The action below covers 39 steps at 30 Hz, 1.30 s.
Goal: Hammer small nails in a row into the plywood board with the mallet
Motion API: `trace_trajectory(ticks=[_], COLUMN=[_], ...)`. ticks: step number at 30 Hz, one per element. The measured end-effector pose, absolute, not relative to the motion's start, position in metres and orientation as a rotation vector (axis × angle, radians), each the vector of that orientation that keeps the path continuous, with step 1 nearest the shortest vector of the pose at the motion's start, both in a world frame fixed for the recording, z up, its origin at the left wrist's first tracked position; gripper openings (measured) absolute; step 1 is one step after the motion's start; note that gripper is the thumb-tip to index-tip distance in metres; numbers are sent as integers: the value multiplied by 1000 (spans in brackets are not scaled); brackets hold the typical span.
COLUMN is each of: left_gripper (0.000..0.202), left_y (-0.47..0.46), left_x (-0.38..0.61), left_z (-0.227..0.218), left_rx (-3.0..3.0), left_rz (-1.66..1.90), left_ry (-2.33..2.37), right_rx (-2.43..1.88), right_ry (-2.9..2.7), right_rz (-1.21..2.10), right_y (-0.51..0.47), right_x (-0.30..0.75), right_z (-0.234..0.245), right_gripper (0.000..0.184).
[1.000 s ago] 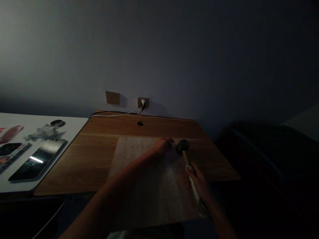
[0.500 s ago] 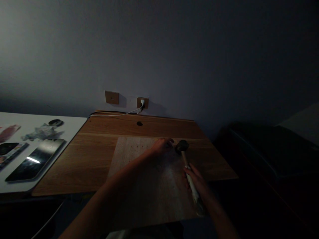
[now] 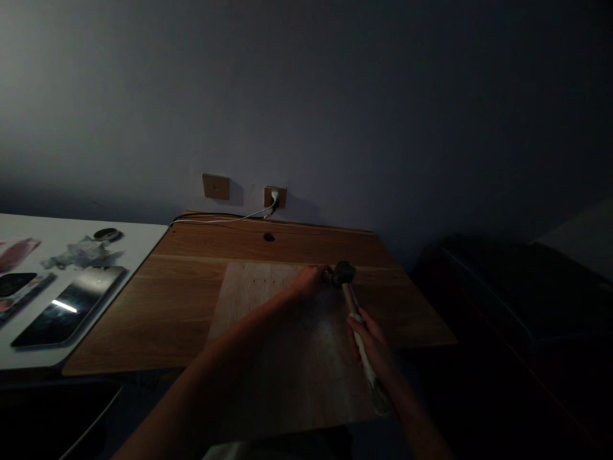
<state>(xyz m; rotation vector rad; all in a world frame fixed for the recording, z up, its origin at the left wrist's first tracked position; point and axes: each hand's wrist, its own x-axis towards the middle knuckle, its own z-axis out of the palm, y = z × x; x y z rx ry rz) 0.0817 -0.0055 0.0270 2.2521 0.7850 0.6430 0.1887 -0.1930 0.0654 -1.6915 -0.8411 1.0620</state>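
Note:
A pale wooden board [image 3: 282, 358] lies on a brown wooden desk [image 3: 182, 300]. My left hand [image 3: 312, 281] rests at the board's far edge with its fingers pinched together; what they hold is too small to make out. My right hand [image 3: 368, 342] is wrapped round the light handle of a hammer [image 3: 352, 306]. The hammer's dark head [image 3: 343, 273] hangs right beside the fingertips of my left hand. A row of tiny dots runs along the board's far edge, left of my left hand.
A white table [image 3: 143, 239] adjoins the desk on the left, bearing a dark glossy tablet [image 3: 69, 305], packets and a round black item. Two wall sockets sit behind the desk, one with a white cable [image 3: 230, 219]. Dark furniture [image 3: 517, 300] stands to the right.
The hammer head has moved left and slightly up, from a short way off to right beside my left fingertips. My right hand shifted left with it. My left hand stayed put.

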Motion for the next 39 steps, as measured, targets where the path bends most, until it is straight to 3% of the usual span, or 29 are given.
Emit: trace_trajectory(ticks=[8, 18, 25, 39], left_gripper=[31, 51, 37, 38], left_y=[-4, 0, -2, -1], left_x=[84, 83, 83, 84], left_z=[22, 17, 21, 17], left_rx=[2258, 2272, 2230, 2254], left_rz=[652, 663, 670, 688], left_ry=[788, 721, 724, 765], right_rx=[-1711, -1685, -1659, -1700], right_ry=[-849, -826, -846, -860], right_rz=[1088, 1080, 1067, 1083], right_y=[-191, -188, -191, -194], right_x=[190, 192, 192, 188], right_z=[63, 55, 55, 54], right_gripper=[37, 40, 39, 40])
